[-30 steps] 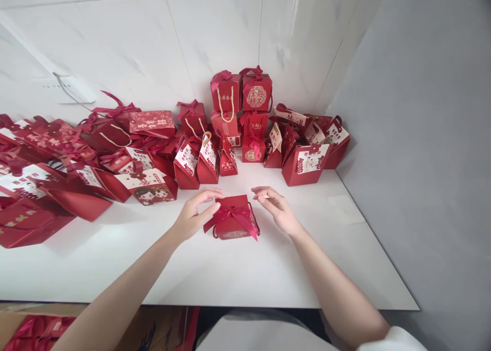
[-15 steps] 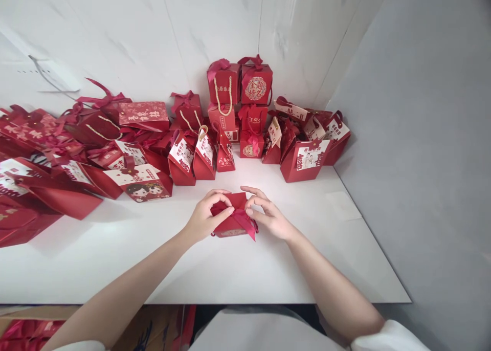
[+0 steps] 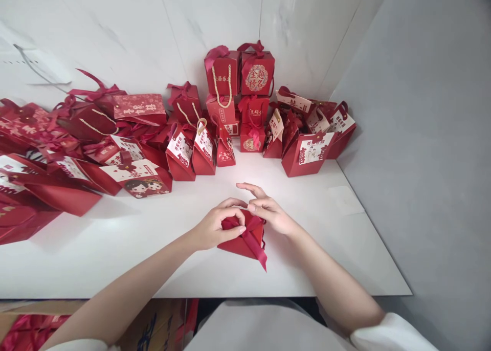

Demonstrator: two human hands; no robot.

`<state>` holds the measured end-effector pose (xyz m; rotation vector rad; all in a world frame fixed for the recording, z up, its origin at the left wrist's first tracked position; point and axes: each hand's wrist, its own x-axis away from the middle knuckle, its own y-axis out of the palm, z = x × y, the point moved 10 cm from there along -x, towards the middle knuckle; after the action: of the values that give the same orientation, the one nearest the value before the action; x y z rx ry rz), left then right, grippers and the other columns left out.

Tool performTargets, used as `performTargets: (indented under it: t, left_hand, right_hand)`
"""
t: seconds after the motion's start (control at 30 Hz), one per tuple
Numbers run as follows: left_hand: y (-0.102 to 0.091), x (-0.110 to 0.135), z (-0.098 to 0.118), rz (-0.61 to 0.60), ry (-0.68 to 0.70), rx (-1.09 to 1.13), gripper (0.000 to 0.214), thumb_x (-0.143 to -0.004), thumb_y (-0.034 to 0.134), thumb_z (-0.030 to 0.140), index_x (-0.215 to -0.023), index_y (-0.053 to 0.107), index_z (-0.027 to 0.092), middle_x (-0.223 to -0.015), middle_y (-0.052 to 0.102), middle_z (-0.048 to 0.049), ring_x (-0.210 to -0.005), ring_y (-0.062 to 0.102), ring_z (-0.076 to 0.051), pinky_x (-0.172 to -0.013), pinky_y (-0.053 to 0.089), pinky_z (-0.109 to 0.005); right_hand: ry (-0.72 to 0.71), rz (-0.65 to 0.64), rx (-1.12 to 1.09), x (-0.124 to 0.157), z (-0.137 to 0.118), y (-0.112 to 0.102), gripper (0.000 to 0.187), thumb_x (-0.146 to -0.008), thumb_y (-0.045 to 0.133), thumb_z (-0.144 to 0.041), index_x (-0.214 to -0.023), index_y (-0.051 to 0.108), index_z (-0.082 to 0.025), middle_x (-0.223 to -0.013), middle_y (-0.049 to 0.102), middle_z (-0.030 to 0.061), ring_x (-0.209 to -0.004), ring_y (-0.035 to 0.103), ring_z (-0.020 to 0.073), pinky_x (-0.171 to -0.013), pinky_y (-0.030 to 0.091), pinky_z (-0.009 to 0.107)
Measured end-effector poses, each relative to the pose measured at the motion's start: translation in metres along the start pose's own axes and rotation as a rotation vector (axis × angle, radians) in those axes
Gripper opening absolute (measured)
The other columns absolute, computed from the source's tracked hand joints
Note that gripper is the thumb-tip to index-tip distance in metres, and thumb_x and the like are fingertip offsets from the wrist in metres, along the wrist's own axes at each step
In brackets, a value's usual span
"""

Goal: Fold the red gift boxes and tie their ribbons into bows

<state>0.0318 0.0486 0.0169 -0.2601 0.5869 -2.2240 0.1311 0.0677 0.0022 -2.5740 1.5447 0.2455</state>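
Note:
A small red gift box (image 3: pixel 233 244) lies on the white table in front of me, tilted at an angle, with a dark pink ribbon (image 3: pixel 253 242) tied across its top. One ribbon tail hangs over the near side. My left hand (image 3: pixel 220 223) is closed on the ribbon at the bow, thumb and index finger pinched together there. Just to the right, my right hand (image 3: pixel 270 212) hovers over the far right part of the box, index finger stretched out and the other fingers loosely curled. I see nothing held in it. Part of the box is hidden behind both hands.
Behind the box stand several red gift boxes (image 3: pixel 258 80), some stacked against the wall. Many more red boxes (image 3: pixel 76 179) crowd the table's left side. A pale square (image 3: pixel 346 200) lies near the right edge. Below the table, at left, is a cardboard carton (image 3: pixel 157 323).
The box has come nearer to me and slightly right, and turned. My left hand keeps its pinch on the ribbon, while my right hand has moved off the bow toward the box's far side.

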Motion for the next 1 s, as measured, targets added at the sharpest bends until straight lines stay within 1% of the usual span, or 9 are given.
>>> performTargets:
  t: [0.1,0.23,0.3,0.37,0.4,0.5,0.63,0.83,1.0]
  left_hand:
    - [0.003,-0.002,0.002,-0.026,-0.006,-0.031,0.01,-0.087,0.062,0.029,-0.082,0.064,0.02,-0.122,0.056,-0.0086,-0.115,0.058,-0.024,-0.104,0.044,-0.037]
    - [-0.001,-0.003,0.002,-0.053,-0.023,-0.002,0.013,-0.087,0.063,0.033,-0.085,0.066,0.021,-0.127,0.055,-0.0093,-0.122,0.055,-0.026,-0.108,0.042,-0.038]
    - [-0.007,-0.001,0.001,-0.096,-0.037,0.066,0.018,-0.089,0.06,0.037,-0.096,0.067,0.022,-0.134,0.053,-0.0102,-0.129,0.051,-0.028,-0.111,0.039,-0.041]
    - [-0.017,0.003,0.001,-0.121,-0.047,0.132,0.024,-0.092,0.057,0.038,-0.108,0.065,0.023,-0.14,0.051,-0.0112,-0.132,0.048,-0.029,-0.112,0.038,-0.045]
    - [-0.024,0.004,0.001,-0.124,-0.049,0.139,0.024,-0.092,0.056,0.038,-0.11,0.063,0.023,-0.141,0.05,-0.0114,-0.134,0.047,-0.03,-0.113,0.037,-0.047]
    - [-0.037,0.009,0.001,-0.137,-0.038,0.046,0.019,-0.089,0.06,0.034,-0.105,0.062,0.023,-0.142,0.051,-0.011,-0.134,0.046,-0.029,-0.114,0.034,-0.048]
    - [-0.032,0.01,-0.002,-0.191,-0.052,-0.054,0.016,-0.088,0.061,0.035,-0.098,0.064,0.022,-0.137,0.053,-0.0113,-0.128,0.051,-0.028,-0.112,0.037,-0.044]
    - [-0.024,0.009,-0.003,-0.208,-0.069,-0.059,0.017,-0.086,0.064,0.038,-0.085,0.069,0.022,-0.138,0.053,-0.0097,-0.132,0.048,-0.029,-0.114,0.035,-0.045]
    - [-0.029,0.009,-0.005,-0.156,-0.069,0.014,0.017,-0.091,0.058,0.038,-0.087,0.064,0.022,-0.138,0.054,-0.0096,-0.132,0.048,-0.027,-0.114,0.035,-0.044]
  right_hand:
    - [-0.061,0.014,0.104,-0.002,-0.005,-0.001,0.051,-0.098,0.049,-0.052,-0.057,0.06,-0.023,-0.146,0.048,-0.0016,-0.147,0.024,0.0265,-0.122,0.02,0.05]
    - [-0.104,0.001,0.159,-0.002,-0.01,-0.002,0.046,-0.098,0.049,-0.051,-0.064,0.065,-0.024,-0.141,0.051,0.0026,-0.144,0.029,0.0269,-0.12,0.024,0.051]
    - [-0.098,0.02,0.146,0.0,-0.01,-0.006,0.042,-0.096,0.053,-0.051,-0.066,0.063,-0.024,-0.141,0.05,0.0037,-0.142,0.032,0.0273,-0.119,0.026,0.051]
    - [-0.084,0.052,0.134,0.002,-0.01,-0.011,0.038,-0.095,0.057,-0.049,-0.067,0.06,-0.023,-0.143,0.048,0.004,-0.143,0.033,0.0274,-0.118,0.026,0.052]
    - [-0.075,0.067,0.134,0.003,-0.01,-0.013,0.036,-0.094,0.058,-0.048,-0.068,0.059,-0.023,-0.145,0.047,0.004,-0.143,0.032,0.0272,-0.118,0.025,0.053]
    - [-0.044,0.097,0.145,0.004,-0.008,-0.015,0.03,-0.093,0.061,-0.043,-0.071,0.056,-0.023,-0.147,0.045,0.0043,-0.144,0.032,0.0258,-0.118,0.025,0.051]
    - [0.004,0.11,0.139,0.004,-0.003,-0.014,0.028,-0.093,0.06,-0.04,-0.072,0.054,-0.023,-0.147,0.046,0.0048,-0.139,0.04,0.0252,-0.111,0.035,0.047]
    - [0.002,0.132,0.14,0.003,0.0,-0.015,0.03,-0.093,0.06,-0.044,-0.073,0.055,-0.023,-0.142,0.05,0.0076,-0.132,0.047,0.026,-0.107,0.038,0.045]
    - [-0.034,0.162,0.138,0.002,-0.001,-0.016,0.029,-0.095,0.057,-0.044,-0.075,0.055,-0.023,-0.137,0.054,0.0079,-0.128,0.052,0.0241,-0.108,0.038,0.044]
